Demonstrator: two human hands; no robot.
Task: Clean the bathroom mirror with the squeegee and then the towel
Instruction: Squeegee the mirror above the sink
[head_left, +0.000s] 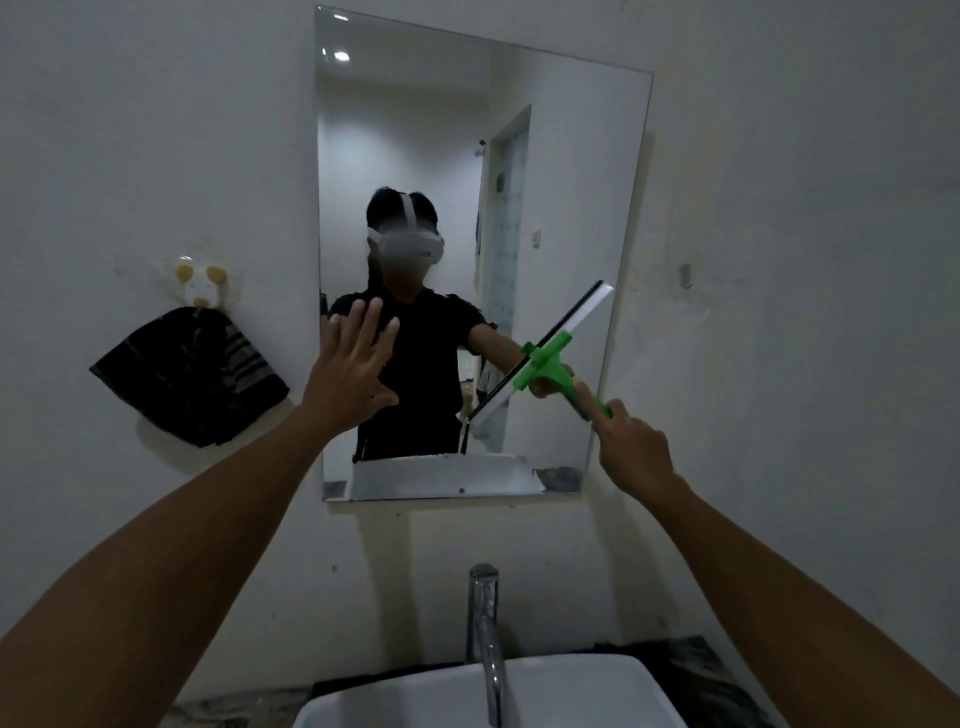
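A frameless rectangular mirror (415, 130) hangs on the white wall above the sink. My right hand (631, 447) grips the green handle of a squeegee (545, 364). Its white-and-black blade lies diagonally against the lower right part of the glass. My left hand (353, 369) is open with fingers spread, palm toward the mirror's lower left area; whether it touches the glass I cannot tell. A dark striped towel (189, 376) hangs from a wall hook left of the mirror, apart from both hands.
A white basin (597, 691) with a chrome tap (485, 634) stands below the mirror on a dark counter. A small animal-shaped hook (200, 283) holds the towel. A small bare hook (685, 275) is on the wall to the right.
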